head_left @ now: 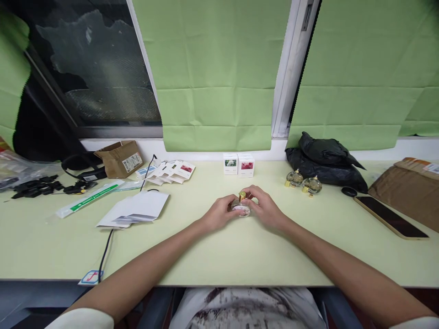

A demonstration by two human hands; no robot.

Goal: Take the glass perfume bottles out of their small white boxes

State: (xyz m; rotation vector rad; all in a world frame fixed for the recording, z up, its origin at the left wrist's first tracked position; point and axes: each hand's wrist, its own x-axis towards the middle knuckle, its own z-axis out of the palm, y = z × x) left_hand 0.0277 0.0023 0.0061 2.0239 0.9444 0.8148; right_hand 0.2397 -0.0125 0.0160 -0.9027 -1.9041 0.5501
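A small round clear-glass perfume bottle (242, 210) with a gold neck and top stands upright between my hands, over the middle of the table. My left hand (219, 213) grips its left side, with the thumb low across the glass. From the other side, my right hand (265, 208) holds it, fingers curled near the gold top and thumb at the glass. Part of the bottle is hidden behind my fingers. Two similar glass bottles, a left one (294, 178) and a right one (312, 185), stand to the right. Small white boxes (245, 166) with flower pictures sit behind my hands.
On the left lie white papers (135, 209), flattened cartons (171, 172), an opened brown box (120, 159), black cables (41, 186) and a green-striped plastic sleeve (91, 198). Black plastic bags (325, 157), a phone (391, 217) and a brown package (408, 189) occupy the right.
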